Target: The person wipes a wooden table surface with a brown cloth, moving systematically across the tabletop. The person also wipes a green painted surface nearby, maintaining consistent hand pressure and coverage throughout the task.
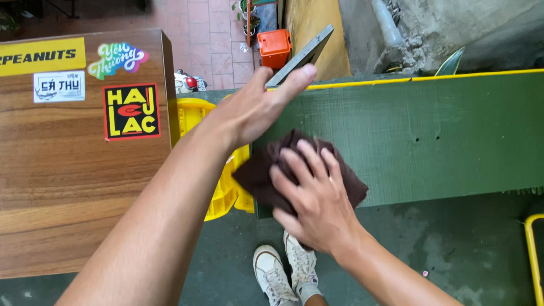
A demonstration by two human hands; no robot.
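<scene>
Cloth (266, 173) under right hand (317, 204), flat on green board (430, 136)

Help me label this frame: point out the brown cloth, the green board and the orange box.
brown cloth (258, 173), head view, bare left part beside the right hand.
green board (430, 136), head view, middle of its flat face.
orange box (274, 47), head view, its top.

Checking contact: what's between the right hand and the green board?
In the head view, a dark brown cloth lies under the right hand, between its palm and the green board. Left hand hovers beside it.
</scene>
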